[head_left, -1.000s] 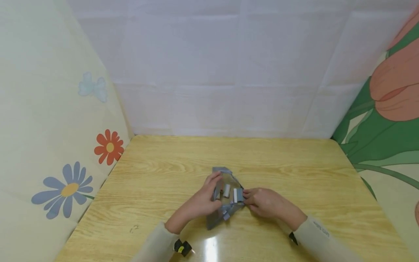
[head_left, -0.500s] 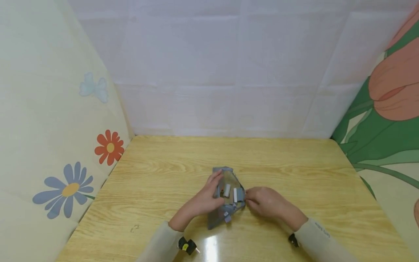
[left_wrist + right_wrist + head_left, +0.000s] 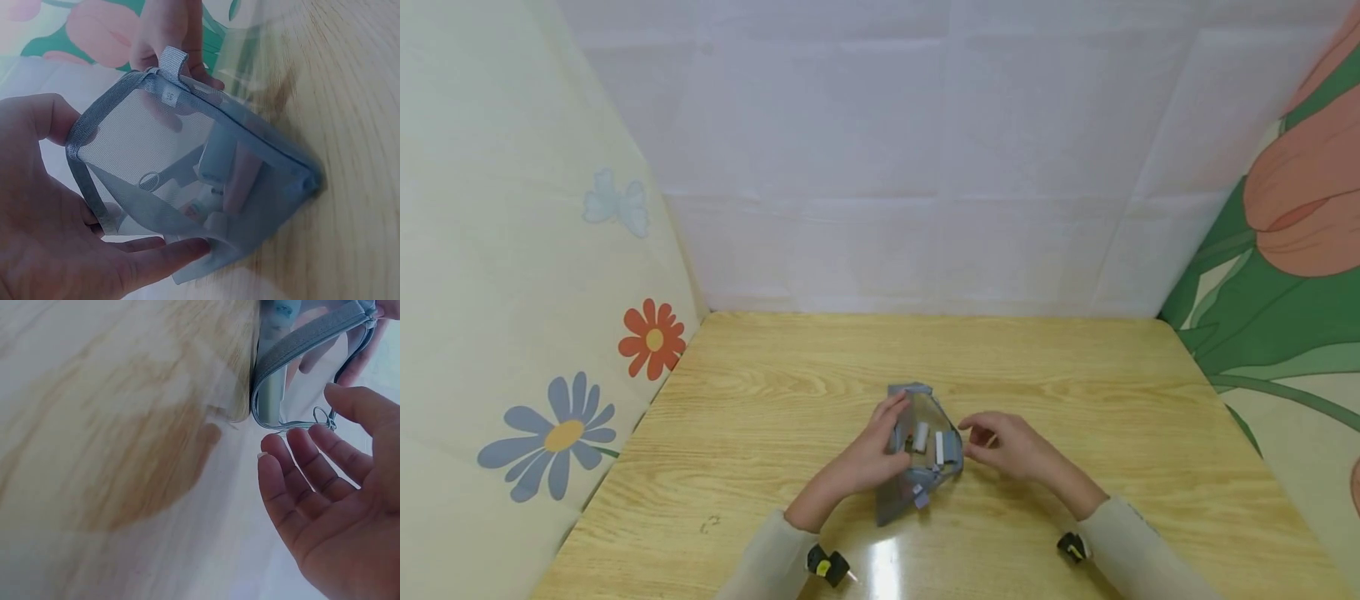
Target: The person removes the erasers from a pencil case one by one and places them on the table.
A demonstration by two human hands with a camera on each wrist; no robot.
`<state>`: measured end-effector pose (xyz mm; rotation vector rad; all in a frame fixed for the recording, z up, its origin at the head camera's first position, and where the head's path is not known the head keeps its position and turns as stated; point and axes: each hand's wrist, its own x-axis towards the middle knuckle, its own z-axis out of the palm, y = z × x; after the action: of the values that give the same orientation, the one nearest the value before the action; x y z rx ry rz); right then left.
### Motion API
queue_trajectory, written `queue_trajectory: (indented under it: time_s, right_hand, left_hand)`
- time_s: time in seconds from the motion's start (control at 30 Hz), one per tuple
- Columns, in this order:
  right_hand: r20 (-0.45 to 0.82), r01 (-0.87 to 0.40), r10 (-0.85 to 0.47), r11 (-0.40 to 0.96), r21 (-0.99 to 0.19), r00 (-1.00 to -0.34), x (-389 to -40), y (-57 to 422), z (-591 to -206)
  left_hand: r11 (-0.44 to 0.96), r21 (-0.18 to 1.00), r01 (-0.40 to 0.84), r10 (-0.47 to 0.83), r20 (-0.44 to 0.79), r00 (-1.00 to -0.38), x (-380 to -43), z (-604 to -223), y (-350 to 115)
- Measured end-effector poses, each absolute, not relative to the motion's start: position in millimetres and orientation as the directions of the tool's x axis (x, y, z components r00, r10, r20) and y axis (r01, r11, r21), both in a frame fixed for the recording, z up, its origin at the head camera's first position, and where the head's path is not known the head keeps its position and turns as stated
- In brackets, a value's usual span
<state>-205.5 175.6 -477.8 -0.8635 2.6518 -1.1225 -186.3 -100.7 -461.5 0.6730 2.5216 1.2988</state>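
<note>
A grey mesh zip pouch (image 3: 891,502) stands on the table with its mouth spread apart. Inside it lie a pale cylinder (image 3: 921,437), a grey-blue block with a white side (image 3: 950,447) and a pinkish piece (image 3: 242,179). My left hand (image 3: 876,454) grips the pouch's left side, thumb and fingers spread along the rim. The right hand (image 3: 1011,446) is just right of the pouch, fingers loosely bent and nothing between them. In the right wrist view its fingertips are close to the zipped rim (image 3: 306,340) and a small zip-pull ring (image 3: 321,416).
A wood-grain table (image 3: 760,392) spreads around the pouch. Behind it hangs a white cloth (image 3: 910,167); flower-printed cloths stand on the left (image 3: 512,275) and right (image 3: 1300,350). A bright reflection shows near the front edge.
My right hand has let go of the pouch's right edge, drawn slightly away and spread its fingers. The left hand keeps its hold, and the pouch has hardly shifted.
</note>
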Motion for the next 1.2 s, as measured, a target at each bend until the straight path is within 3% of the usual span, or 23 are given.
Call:
queue_trajectory:
  time_s: [0.8, 1.2]
  right_hand:
    - [0.057, -0.49, -0.594, 0.601, -0.631, -0.802, -207, 166, -484]
    - [0.015, -0.465, -0.559, 0.674, -0.574, -0.829, -207, 159, -485]
  left_hand:
    - [0.567, 0.779, 0.267, 0.464, -0.034, -0.885, -182, -465, -93]
    - [0.561, 0.784, 0.266, 0.469, -0.037, -0.882, -186, -468, -95]
